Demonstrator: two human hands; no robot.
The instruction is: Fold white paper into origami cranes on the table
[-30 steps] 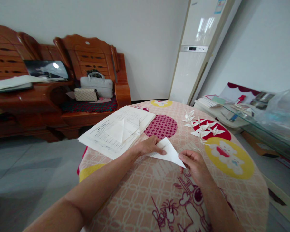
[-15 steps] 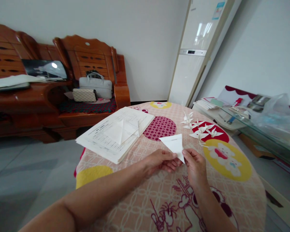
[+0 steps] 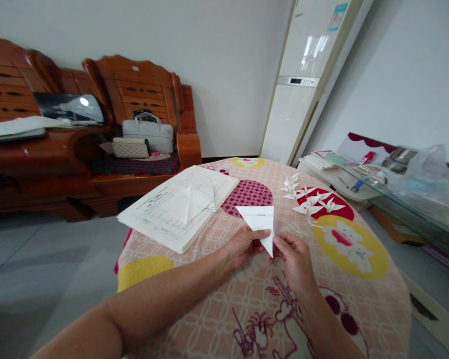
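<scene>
A white sheet of paper folded into a triangle is between my hands, its point towards me and a printed line near its top edge. My left hand pinches it from the left, thumb on top and the other fingers partly hidden beneath. At the right edge, my right hand closes its thumb and fingertips on the paper near the lower point. Several white folded paper cranes lie beyond my right hand. To the left, another folded paper piece rests on a stack of printed sheets.
A patterned cloth covers the round table. Behind it on the left stands a wooden chair with bags on its seat. A glass-topped stand with papers and a plastic bag is at the right. A tall white cabinet unit stands behind.
The folded paper has moved a little left and turned, so its right edge now runs nearly straight towards me. Both hands shifted slightly left with it.
</scene>
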